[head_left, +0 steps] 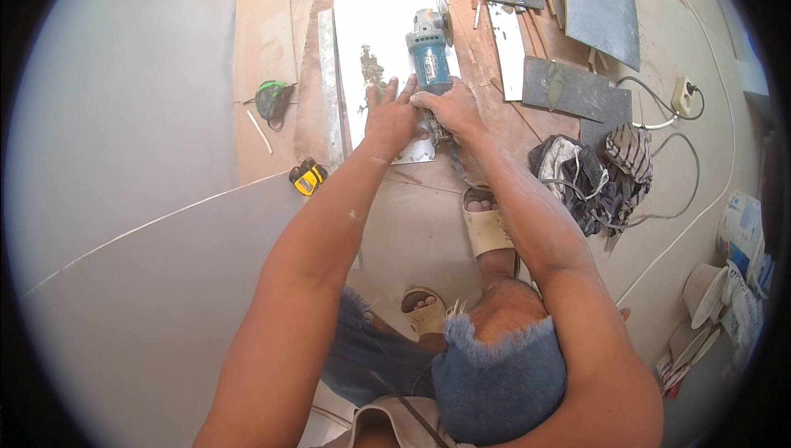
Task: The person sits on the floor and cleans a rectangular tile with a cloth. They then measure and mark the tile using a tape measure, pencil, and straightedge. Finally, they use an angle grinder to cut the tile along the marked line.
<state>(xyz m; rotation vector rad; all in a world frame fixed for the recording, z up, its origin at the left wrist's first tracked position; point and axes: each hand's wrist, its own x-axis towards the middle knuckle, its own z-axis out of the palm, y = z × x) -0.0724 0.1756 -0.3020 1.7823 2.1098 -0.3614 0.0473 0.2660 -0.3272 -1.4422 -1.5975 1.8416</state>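
A teal and grey angle grinder rests over a white tile, its disc on the right side of the head. My right hand is wrapped round the rear of its body. Just left of the grinder, my left hand lies on the tile with its fingers stretched out; whether they also touch the grinder I cannot tell. Brownish residue marks the tile beyond my left fingers. Along the tile's left edge runs a long grey strip.
To the left are a green and black tape measure and a yellow and black tool. Grey tile offcuts lie at right, near bundled cloths. Cables run to a white socket block. My sandalled foot is close to the tile.
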